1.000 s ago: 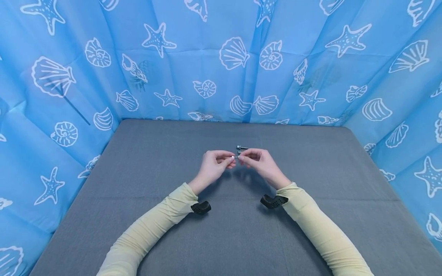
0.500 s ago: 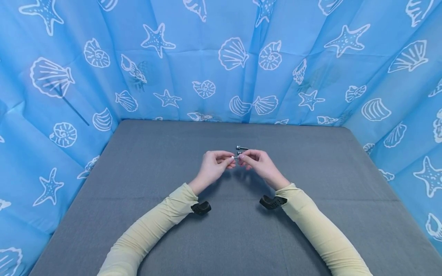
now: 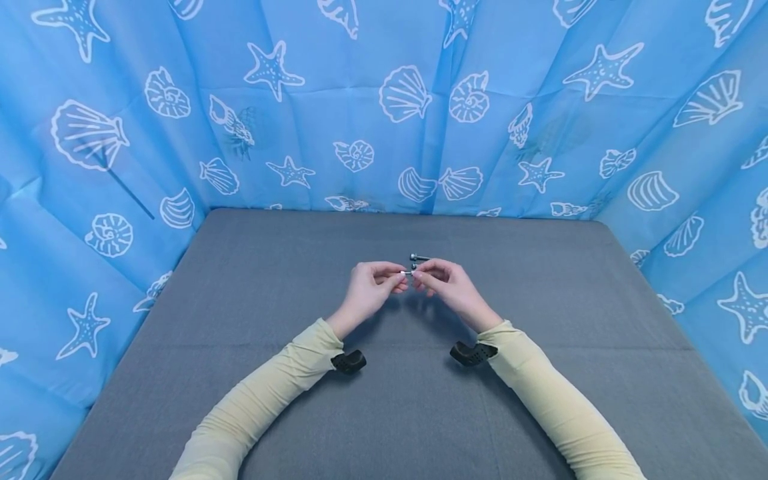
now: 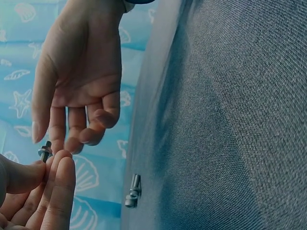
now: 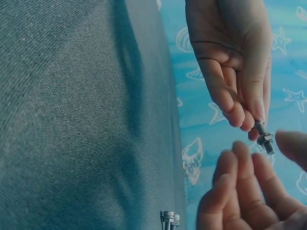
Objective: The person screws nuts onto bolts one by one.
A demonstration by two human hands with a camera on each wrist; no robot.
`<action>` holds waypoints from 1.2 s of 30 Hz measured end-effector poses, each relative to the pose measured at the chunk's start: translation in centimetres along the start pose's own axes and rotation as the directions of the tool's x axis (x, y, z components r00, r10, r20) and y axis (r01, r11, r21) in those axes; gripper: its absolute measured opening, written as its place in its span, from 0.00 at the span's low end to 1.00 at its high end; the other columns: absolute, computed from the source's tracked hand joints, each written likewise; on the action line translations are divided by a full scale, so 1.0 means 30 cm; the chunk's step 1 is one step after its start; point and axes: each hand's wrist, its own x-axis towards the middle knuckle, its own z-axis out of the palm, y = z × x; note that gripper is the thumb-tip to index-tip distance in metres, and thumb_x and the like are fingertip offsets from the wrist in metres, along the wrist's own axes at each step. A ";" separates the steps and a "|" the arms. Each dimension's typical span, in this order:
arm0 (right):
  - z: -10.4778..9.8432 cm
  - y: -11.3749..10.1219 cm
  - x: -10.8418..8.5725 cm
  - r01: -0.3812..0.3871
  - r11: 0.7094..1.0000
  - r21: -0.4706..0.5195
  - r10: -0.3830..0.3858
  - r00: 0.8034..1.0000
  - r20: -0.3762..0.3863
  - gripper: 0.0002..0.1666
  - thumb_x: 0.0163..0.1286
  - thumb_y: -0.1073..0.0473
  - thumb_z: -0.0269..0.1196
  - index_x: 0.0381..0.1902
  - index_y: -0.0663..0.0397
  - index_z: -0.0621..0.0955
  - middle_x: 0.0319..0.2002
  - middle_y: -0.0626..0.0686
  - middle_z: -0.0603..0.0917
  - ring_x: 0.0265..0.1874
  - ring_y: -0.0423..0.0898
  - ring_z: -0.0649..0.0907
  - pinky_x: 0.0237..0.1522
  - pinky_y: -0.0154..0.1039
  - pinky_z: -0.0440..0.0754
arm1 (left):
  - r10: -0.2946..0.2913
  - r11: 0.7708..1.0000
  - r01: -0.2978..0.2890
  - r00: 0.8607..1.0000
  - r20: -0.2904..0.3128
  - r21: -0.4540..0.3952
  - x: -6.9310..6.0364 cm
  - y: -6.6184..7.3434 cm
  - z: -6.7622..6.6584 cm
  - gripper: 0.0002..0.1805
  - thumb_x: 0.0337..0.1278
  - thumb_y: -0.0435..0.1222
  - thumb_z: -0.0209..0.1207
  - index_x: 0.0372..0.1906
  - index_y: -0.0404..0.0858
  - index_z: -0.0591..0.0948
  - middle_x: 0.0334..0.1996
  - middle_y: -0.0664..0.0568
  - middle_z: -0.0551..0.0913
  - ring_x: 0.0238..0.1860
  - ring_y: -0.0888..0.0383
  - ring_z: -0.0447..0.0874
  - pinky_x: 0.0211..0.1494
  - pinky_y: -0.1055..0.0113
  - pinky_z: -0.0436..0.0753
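My left hand (image 3: pixel 375 288) pinches a small metal bolt (image 5: pixel 260 128) between thumb and fingers, its threaded end pointing toward the other hand. A hex nut (image 5: pixel 265 139) sits on the thread, with the bolt's tip sticking out past it. My right hand (image 3: pixel 451 285) is around the nut end. In the right wrist view its thumb (image 5: pixel 293 147) and fingers stand apart on either side of the nut, with a small gap visible. The left fingers hide the bolt's head.
Beyond the right hand, more bolts lie on the grey cloth-covered table (image 3: pixel 288 400), one long bolt (image 3: pixel 420 257) showing best. The left wrist view shows loose bolts (image 4: pixel 133 190) side by side. A blue shell-patterned curtain (image 3: pixel 360 107) surrounds the table's back and sides.
My right fingers have shifted slightly around the nut end. The left hand keeps its pinch on the bolt in nearly the same place.
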 end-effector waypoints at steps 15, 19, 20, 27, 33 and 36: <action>0.006 0.004 0.000 0.022 1.000 0.008 -0.022 1.000 -0.005 0.15 0.69 0.57 0.62 0.47 0.63 0.79 0.39 0.60 0.84 0.42 0.62 0.81 0.41 0.54 0.82 | 0.018 1.000 -0.018 1.000 -0.005 0.002 -0.005 -0.007 0.002 0.09 0.62 0.23 0.56 0.44 0.19 0.80 0.33 0.30 0.84 0.36 0.38 0.85 0.42 0.50 0.86; 0.006 0.007 0.001 0.027 0.999 0.019 -0.027 1.000 -0.003 0.16 0.67 0.59 0.64 0.48 0.65 0.78 0.41 0.60 0.84 0.43 0.63 0.81 0.45 0.54 0.82 | 0.016 1.000 -0.017 1.000 -0.005 -0.012 -0.005 -0.009 0.004 0.09 0.62 0.23 0.56 0.43 0.19 0.80 0.34 0.29 0.83 0.36 0.39 0.85 0.42 0.52 0.86; 0.006 0.007 0.002 0.025 1.000 0.013 -0.025 1.000 -0.004 0.16 0.68 0.58 0.64 0.47 0.65 0.79 0.41 0.60 0.84 0.43 0.64 0.81 0.44 0.54 0.82 | 0.016 1.000 -0.016 1.000 -0.006 -0.009 -0.005 -0.010 0.005 0.09 0.62 0.23 0.56 0.43 0.20 0.80 0.34 0.30 0.83 0.36 0.39 0.85 0.41 0.53 0.86; 0.005 0.011 0.001 0.014 1.000 -0.002 -0.014 1.000 -0.014 0.15 0.70 0.57 0.62 0.46 0.64 0.79 0.38 0.61 0.83 0.38 0.59 0.81 0.38 0.51 0.81 | 0.017 1.000 -0.017 1.000 -0.006 -0.007 -0.005 -0.015 0.006 0.09 0.62 0.23 0.56 0.43 0.20 0.80 0.33 0.31 0.84 0.36 0.39 0.85 0.41 0.53 0.86; 0.009 0.004 0.002 0.013 1.000 0.008 -0.013 1.000 -0.005 0.13 0.67 0.59 0.64 0.44 0.64 0.80 0.38 0.58 0.84 0.41 0.65 0.80 0.42 0.55 0.81 | 0.012 1.000 -0.012 1.000 -0.001 -0.024 -0.002 -0.017 0.004 0.09 0.62 0.22 0.56 0.44 0.19 0.80 0.33 0.30 0.83 0.37 0.37 0.85 0.42 0.51 0.86; 0.010 0.002 0.003 0.000 1.000 -0.016 0.000 1.000 0.001 0.15 0.69 0.56 0.62 0.44 0.63 0.80 0.35 0.57 0.84 0.39 0.64 0.79 0.38 0.52 0.81 | 0.011 1.000 -0.011 1.000 -0.008 -0.011 -0.004 -0.015 0.004 0.09 0.62 0.23 0.56 0.43 0.20 0.80 0.33 0.31 0.84 0.36 0.38 0.85 0.41 0.54 0.86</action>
